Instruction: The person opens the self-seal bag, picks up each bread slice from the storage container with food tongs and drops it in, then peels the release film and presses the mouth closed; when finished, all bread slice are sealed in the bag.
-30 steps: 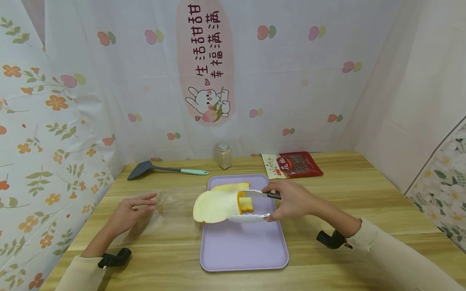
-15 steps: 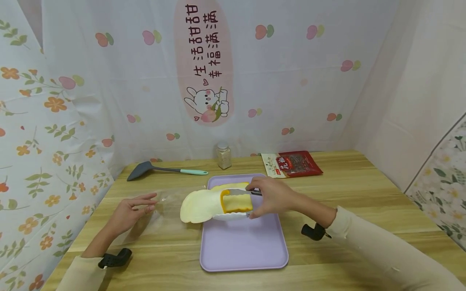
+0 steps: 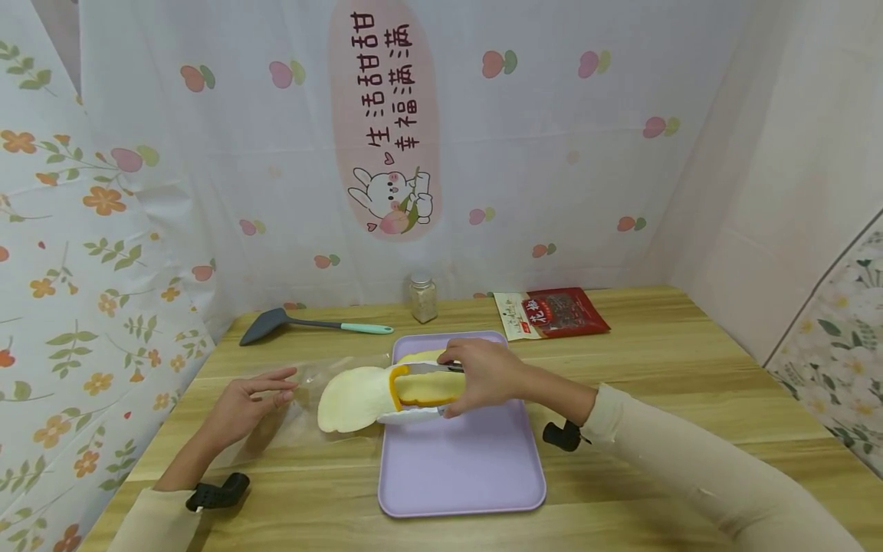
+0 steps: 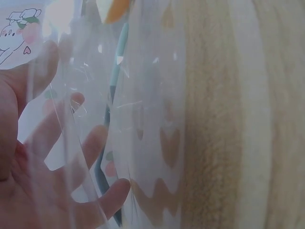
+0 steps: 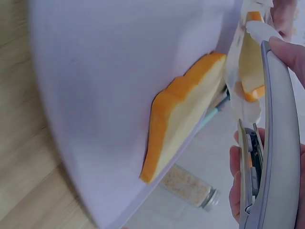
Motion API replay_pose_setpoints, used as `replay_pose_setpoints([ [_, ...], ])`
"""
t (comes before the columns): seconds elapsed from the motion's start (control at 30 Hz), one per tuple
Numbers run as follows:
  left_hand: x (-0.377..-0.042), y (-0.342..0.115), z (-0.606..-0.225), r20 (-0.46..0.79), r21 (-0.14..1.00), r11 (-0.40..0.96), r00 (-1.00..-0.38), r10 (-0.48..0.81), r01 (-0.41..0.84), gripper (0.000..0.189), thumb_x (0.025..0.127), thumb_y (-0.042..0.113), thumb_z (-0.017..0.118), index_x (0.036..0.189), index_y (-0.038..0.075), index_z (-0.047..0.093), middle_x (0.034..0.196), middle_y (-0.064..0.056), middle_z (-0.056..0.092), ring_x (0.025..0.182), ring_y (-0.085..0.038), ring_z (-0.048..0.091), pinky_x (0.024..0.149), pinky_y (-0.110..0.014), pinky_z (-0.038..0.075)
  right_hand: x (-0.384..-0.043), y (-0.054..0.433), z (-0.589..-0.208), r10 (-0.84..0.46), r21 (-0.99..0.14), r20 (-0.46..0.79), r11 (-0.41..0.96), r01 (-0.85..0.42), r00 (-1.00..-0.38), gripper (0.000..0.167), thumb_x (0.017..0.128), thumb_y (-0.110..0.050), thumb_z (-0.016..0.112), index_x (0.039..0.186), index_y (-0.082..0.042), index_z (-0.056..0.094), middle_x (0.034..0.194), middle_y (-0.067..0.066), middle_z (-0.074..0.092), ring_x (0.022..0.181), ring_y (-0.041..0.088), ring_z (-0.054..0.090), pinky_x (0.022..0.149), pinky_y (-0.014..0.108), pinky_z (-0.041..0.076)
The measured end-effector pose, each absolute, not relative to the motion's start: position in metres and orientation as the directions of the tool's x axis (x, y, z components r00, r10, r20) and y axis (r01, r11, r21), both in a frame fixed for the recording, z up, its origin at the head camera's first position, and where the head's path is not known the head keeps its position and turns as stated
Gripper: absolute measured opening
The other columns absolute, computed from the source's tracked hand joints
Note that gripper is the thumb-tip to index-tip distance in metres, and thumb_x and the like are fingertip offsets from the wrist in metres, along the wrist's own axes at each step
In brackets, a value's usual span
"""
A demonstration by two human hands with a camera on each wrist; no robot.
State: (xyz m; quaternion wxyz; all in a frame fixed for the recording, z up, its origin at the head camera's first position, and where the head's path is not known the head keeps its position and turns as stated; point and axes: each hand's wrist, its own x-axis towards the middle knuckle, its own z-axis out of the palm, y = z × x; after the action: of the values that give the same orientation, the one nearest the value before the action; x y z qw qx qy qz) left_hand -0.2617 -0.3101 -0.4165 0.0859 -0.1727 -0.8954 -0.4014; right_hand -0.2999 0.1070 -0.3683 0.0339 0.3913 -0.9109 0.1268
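Observation:
My right hand (image 3: pixel 486 376) grips a pair of tongs (image 5: pixel 286 124) with pale, light-coloured arms. Between the tongs' tips is a slice of bread (image 3: pixel 350 402) with an orange crust, held past the left edge of the lilac tray (image 3: pixel 462 471). Below the tongs a second bread slice (image 5: pixel 190 105) lies on the tray, partly hidden in the head view. On the left, my left hand (image 3: pixel 244 410) has its fingers spread at a clear plastic bag (image 4: pixel 147 86). The held slice overlaps the bag's near side in the head view.
Behind the bag lies a spatula (image 3: pixel 366 328) with a mint handle. A glass jar (image 3: pixel 423 300) of pale grains stands at the back, near a red and white packet (image 3: pixel 552 313). Patterned curtains surround the wooden table (image 3: pixel 621 491).
My right hand has moved left, carrying the tongs and bread slice from over the tray toward the plastic bag. My left hand has stayed in place.

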Motion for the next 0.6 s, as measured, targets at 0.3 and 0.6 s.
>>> replay_pose_setpoints([
  [0.3,-0.262,-0.311,-0.417,0.308,0.685,0.613,-0.919,0.245,0.394,0.022,0.094,0.014,0.069,0.112,0.002,0.076,0.136,-0.018,0.059,0.118,0.013,0.042,0.086,-0.055,0.051,-0.302,0.084,-0.368,-0.709,-0.223,0.143,0.656,-0.721,-0.690,0.074,0.065,-0.058,0.083,0.123,-0.014,0.069,0.105,-0.008,0.061,0.089,0.008,0.055,0.071,0.027,0.047],
  [0.6,-0.263,-0.312,-0.419,0.325,0.701,0.585,-0.913,0.248,0.408,0.020,0.094,0.013,0.070,0.110,0.004,0.077,0.135,-0.020,0.059,0.117,0.014,0.045,0.082,-0.026,0.053,-0.308,0.065,-0.371,-0.718,-0.213,0.126,0.655,-0.725,-0.685,0.075,0.066,-0.059,0.083,0.123,-0.013,0.069,0.106,-0.007,0.062,0.090,0.008,0.055,0.071,0.025,0.046],
])
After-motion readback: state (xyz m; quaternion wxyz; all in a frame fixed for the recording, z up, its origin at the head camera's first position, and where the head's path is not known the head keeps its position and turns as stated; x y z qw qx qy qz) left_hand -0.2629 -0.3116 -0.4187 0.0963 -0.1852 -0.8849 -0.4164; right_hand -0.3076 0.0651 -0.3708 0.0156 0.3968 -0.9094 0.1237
